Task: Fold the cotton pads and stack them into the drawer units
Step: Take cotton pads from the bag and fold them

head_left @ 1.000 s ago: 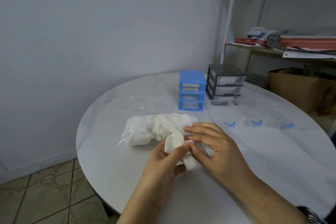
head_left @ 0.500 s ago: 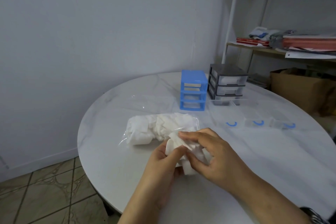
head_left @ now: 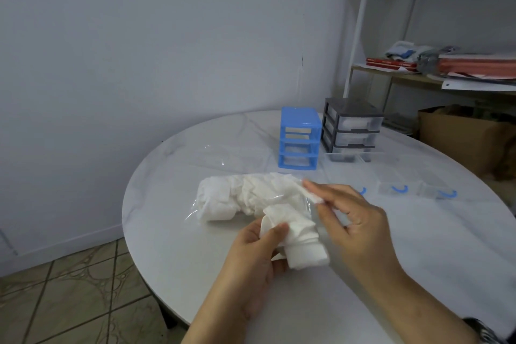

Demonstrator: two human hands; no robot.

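Observation:
A clear plastic bag of white cotton pads (head_left: 245,198) lies on the round white table (head_left: 418,246). My left hand (head_left: 257,254) grips a small bundle of cotton pads (head_left: 296,240) just in front of the bag. My right hand (head_left: 351,215) pinches one thin cotton pad (head_left: 312,194) between thumb and fingers, lifted a little above the bundle. At the table's far side stand a blue drawer unit (head_left: 299,138) with its slots empty and a grey drawer unit (head_left: 352,128) with clear drawers in it.
Three clear drawers with blue handles (head_left: 399,190) lie in a row on the table right of my right hand. Another clear drawer (head_left: 351,156) rests before the grey unit. A shelf (head_left: 435,75) and a cardboard box (head_left: 463,137) stand behind the table.
My right hand has pulled away from the bundle, up and to the right, drawing one pad off it. My left hand keeps hold of the bundle.

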